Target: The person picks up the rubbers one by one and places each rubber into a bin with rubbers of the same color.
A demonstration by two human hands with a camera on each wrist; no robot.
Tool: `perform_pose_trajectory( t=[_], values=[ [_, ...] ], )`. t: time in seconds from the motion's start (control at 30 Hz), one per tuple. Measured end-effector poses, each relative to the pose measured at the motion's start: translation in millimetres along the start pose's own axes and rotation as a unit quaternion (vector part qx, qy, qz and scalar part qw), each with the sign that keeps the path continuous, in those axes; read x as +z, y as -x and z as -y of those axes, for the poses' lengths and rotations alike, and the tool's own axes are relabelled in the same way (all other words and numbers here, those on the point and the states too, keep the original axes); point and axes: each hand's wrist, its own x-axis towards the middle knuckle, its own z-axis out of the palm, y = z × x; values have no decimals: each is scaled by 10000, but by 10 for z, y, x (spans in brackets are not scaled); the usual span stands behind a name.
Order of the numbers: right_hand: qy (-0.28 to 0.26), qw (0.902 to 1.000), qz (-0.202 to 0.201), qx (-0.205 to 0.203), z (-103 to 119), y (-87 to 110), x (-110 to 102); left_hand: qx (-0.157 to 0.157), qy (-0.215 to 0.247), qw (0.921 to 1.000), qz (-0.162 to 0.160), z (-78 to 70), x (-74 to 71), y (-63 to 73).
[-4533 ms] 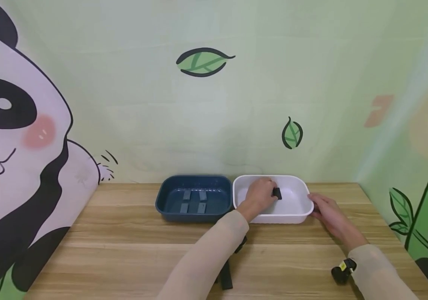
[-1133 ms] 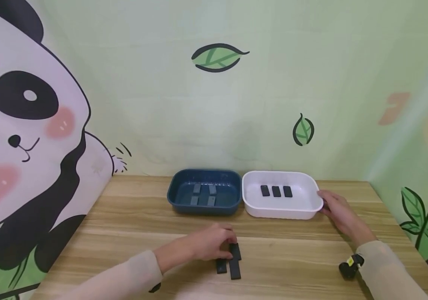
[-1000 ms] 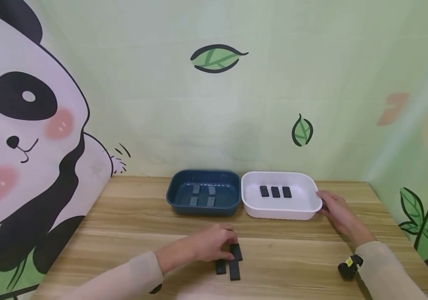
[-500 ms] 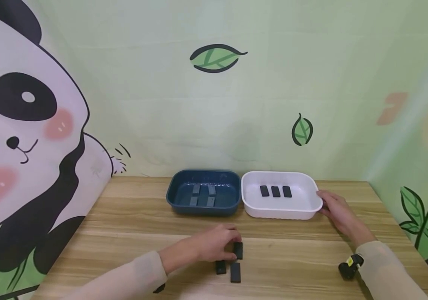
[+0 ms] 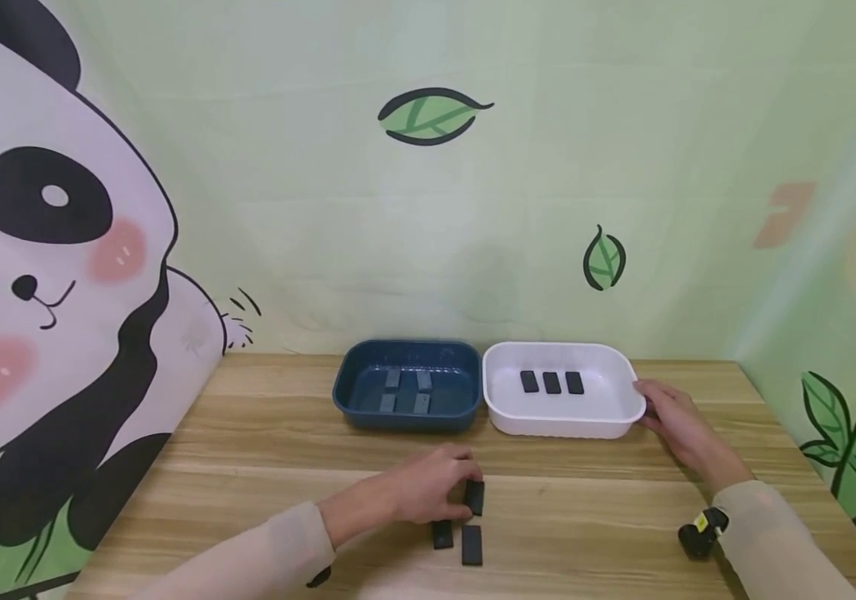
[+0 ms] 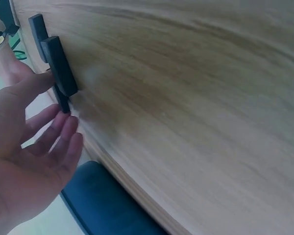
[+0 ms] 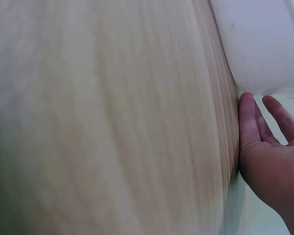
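My left hand [image 5: 435, 487] is at the middle of the table, pinching a small black rectangular block [image 5: 475, 498] between thumb and fingertips. Just nearer lie two similar blocks, one [image 5: 472, 546] in plain sight and one [image 5: 442, 535] partly under the hand. In the left wrist view, another block [image 6: 60, 66] partly hides the pinched one. My right hand [image 5: 678, 425] touches the right end of a white tray [image 5: 563, 423]; its fingers [image 7: 248, 120] look fairly straight against the outer wall. Three black blocks [image 5: 552, 382] stand in a row inside this tray.
A dark blue tray [image 5: 408, 419] adjoins the white one on the left, with several greyish blocks [image 5: 422, 403] inside. Behind both trays rises a printed panda-and-leaf backdrop [image 5: 428, 250]. Bare wooden table [image 5: 585, 508] lies between the hands.
My left hand has gone from the white tray to the table blocks. Three blocks now show in that tray. The pinched block has come apart from its nearer neighbour. My right hand stays at the tray.
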Motion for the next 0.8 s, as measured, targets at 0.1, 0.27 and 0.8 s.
perform_pose_trajectory(
  t=[0.1,0.27,0.8],
  values=[
    [18,10000,18,4,2,-9,-1,55,110,9999,-93,11,-17,-13],
    [21,10000,-16,-38,8,-20,-4,223,175,9993,-255,5,-95,-59],
    [-58,10000,9,-77,-24,-20,-2,208,200,9950,-952,-152,-495,-702]
  ],
)
